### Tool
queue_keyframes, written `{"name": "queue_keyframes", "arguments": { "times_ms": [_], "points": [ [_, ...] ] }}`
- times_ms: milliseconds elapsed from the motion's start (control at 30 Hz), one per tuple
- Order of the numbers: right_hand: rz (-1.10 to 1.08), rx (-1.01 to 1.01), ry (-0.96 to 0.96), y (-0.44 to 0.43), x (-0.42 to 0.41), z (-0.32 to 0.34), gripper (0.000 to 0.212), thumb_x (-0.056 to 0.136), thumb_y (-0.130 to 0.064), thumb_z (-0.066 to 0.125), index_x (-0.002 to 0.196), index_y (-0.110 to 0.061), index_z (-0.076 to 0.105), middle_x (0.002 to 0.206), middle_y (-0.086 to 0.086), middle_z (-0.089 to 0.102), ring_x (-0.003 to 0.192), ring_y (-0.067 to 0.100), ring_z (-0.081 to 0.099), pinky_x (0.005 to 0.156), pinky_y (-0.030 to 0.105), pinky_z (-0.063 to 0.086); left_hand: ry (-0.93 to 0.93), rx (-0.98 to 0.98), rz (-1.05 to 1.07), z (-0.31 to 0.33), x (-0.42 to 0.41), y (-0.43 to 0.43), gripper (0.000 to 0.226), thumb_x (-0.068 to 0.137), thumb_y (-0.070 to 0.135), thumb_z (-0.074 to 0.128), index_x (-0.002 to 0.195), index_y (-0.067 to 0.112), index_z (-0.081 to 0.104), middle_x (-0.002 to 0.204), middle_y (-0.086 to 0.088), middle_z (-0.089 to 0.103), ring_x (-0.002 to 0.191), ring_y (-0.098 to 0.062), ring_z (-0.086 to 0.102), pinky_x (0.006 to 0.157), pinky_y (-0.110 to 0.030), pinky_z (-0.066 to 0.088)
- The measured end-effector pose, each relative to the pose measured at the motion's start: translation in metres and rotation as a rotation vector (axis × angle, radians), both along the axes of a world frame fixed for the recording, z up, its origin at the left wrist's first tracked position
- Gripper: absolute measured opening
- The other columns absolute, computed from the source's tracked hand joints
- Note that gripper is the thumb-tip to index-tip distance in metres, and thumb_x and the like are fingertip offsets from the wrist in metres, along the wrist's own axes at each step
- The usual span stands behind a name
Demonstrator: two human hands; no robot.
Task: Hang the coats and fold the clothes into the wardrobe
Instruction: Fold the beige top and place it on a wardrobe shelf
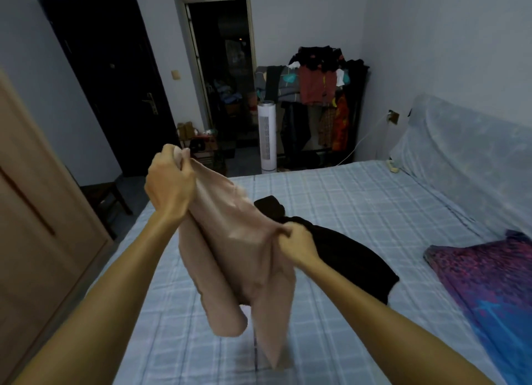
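A pale pink garment (239, 258) hangs in the air above the bed. My left hand (168, 183) is shut on its upper left edge, held high. Lower down and to the right, my right hand (296, 242) pinches another edge of the same garment. The cloth droops between the two hands, with a sleeve or leg dangling below. Behind it a black garment (342, 252) lies crumpled on the blue checked bed sheet (374, 200). The brown wooden wardrobe (31, 212) stands at the far left, its doors closed.
A purple and blue quilt (489, 286) lies at the bed's right side. A white tower fan (267, 137) and a crowded clothes rack (319, 96) stand beyond the bed's far end. A dark stool (106, 194) sits between bed and wardrobe. Two dark doorways are in the back wall.
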State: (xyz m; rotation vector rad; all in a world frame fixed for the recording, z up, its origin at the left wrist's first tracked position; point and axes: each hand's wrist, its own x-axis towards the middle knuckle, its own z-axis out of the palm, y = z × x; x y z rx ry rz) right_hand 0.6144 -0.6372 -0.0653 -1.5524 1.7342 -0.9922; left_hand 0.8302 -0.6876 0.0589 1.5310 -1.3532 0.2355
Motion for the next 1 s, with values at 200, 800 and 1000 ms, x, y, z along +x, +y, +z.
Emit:
{"name": "queue_keyframes", "arguments": {
  "times_ms": [200,800,1000],
  "points": [
    [0.015,-0.218,-0.093,-0.015,0.001,0.049,0.02,0.092,-0.015,0.047,0.078,-0.014,0.061,0.079,-0.003,0.063,0.075,0.012,0.057,0.062,0.029,0.045,-0.178,0.402,-0.437,-0.06,-0.01,0.011,0.052,0.086,0.048,0.061,0.125,0.016,0.052,0.129,-0.011,0.047,0.116,-0.026,0.048,0.096,-0.035,0.035],
    [0.276,-0.35,0.09,-0.014,-0.046,0.115,0.027,0.082,-0.02,0.052,0.061,-0.003,0.056,0.061,0.006,0.059,0.062,0.017,0.057,0.068,0.032,0.051,0.411,0.766,-0.913,-0.153,-0.088,0.021,0.025,0.083,0.004,0.047,0.099,0.01,0.065,0.093,-0.009,0.068,0.085,-0.016,0.062,0.074,-0.043,0.052],
    [0.02,-0.271,0.371,-0.027,-0.119,0.093,0.029,0.088,-0.018,0.052,0.06,-0.012,0.053,0.06,0.002,0.055,0.059,0.015,0.051,0.056,0.035,0.038,0.313,0.588,-0.85,-0.121,-0.045,0.005,0.029,0.089,0.017,0.064,0.066,0.033,0.071,0.071,0.016,0.07,0.069,0.005,0.061,0.064,-0.013,0.046]
  ]
}}
